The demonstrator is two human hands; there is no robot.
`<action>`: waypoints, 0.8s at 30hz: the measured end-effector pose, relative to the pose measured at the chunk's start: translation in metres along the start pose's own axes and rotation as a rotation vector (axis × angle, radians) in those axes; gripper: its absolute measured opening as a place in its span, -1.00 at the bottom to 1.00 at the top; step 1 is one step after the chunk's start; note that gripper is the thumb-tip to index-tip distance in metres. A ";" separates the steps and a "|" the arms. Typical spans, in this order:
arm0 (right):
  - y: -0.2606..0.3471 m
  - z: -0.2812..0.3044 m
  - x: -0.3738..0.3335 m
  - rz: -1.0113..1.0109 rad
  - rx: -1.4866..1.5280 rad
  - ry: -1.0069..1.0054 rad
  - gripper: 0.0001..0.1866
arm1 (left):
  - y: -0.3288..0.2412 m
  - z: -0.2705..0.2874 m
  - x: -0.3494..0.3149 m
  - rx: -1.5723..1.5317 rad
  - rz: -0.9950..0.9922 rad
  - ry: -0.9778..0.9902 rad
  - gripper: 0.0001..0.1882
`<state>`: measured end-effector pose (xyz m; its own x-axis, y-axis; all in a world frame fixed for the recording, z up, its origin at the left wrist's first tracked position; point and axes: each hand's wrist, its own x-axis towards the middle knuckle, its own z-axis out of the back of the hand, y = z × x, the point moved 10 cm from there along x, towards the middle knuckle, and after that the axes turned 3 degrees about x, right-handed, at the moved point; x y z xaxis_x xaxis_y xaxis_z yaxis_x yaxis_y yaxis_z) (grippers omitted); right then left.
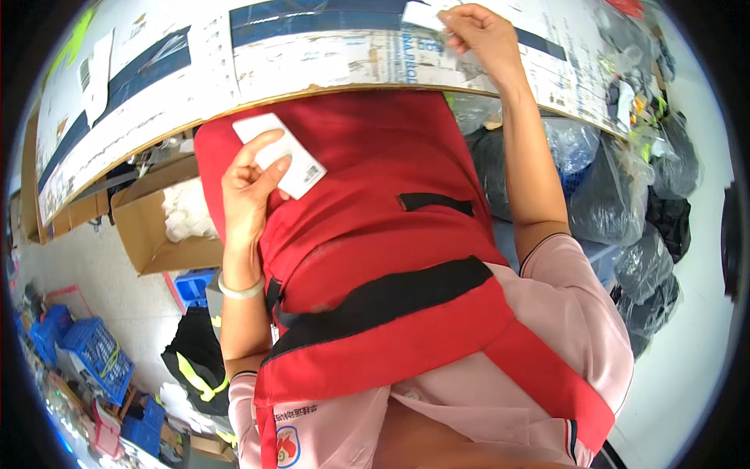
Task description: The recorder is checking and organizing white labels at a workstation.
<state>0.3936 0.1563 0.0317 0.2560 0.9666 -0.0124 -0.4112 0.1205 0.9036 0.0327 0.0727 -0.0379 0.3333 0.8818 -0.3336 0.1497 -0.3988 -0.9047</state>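
Observation:
My left hand [248,181] is closed on a white rectangular card [303,166] with small dark print near one corner. It holds the card over the red apron [367,156] on my lap, thumb and fingers on the card's left part. Over the far part of the worktop, my right hand [486,41] pinches the edge of another white card [422,16] between thumb and fingertips. Whether that second card touches the surface, I cannot tell.
Worn printed cardboard covers the worktop [328,64], and its near edge crosses above my lap. An open cardboard box [152,242] with white stuff inside stands below on the left. Dark plastic bags [605,199] crowd the right side. Blue baskets [98,356] sit at the lower left.

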 end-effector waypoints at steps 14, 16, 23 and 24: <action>0.045 -0.157 -0.110 -0.033 0.093 0.778 -0.79 | 0.006 0.000 -0.004 0.037 0.011 -0.080 -0.81; 0.047 -0.187 -0.138 -0.114 0.150 0.998 -0.75 | 0.000 -0.007 0.000 -0.017 -0.032 -0.066 -0.80; 0.040 -0.206 -0.133 -0.166 0.359 0.779 -0.83 | 0.004 -0.001 -0.008 0.058 -0.020 0.000 -0.82; 0.040 -0.207 -0.134 -0.157 0.345 0.773 -0.84 | 0.004 0.000 -0.007 0.056 -0.021 -0.003 -0.82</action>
<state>0.1615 0.0789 -0.0193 -0.4319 0.8420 -0.3234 -0.1000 0.3116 0.9449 0.0306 0.0651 -0.0391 0.3278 0.8907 -0.3149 0.1042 -0.3654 -0.9250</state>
